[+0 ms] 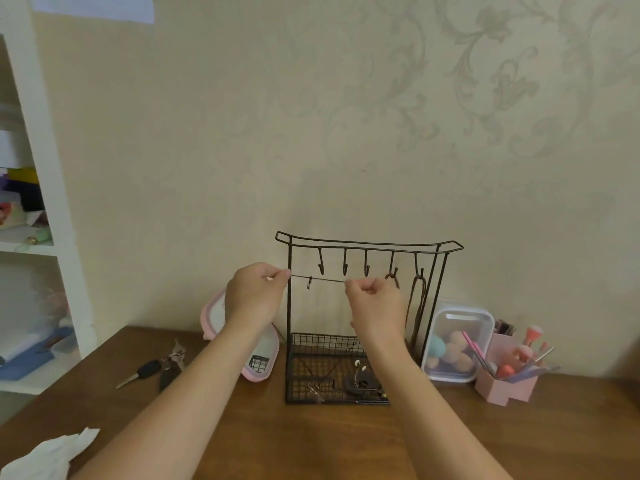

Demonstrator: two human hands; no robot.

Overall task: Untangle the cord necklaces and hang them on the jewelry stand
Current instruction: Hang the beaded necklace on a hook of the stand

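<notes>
- Pinching one end of a thin cord necklace [327, 279] between thumb and forefinger, the left hand [256, 294] is raised in front of the stand's left post, its other fingers curled in.
- The right hand [375, 306] grips the cord's other end in a clenched fist, back of the hand toward the camera, just below the middle hooks.
- Both bare forearms slope up from the bottom edge and converge toward the stand.
- The cord runs taut and almost level between the two hands, in the air just under the hooks; a small silvery pendant [309, 283] dangles from it near the left hand.
- The jewelry stand [367, 243] is thin black wire: an upright frame, a top rail with five J-shaped hooks and a mesh basket base holding small dark items.
- Two brown cords [418, 303] hang from the two rightmost hooks.
- It stands on a smooth brown wooden table [311, 445], against pale scroll-patterned wallpaper.
- Keys [152, 368] lie to the left; a clear plastic box [457, 344] of rounded sponges stands to the right.
</notes>
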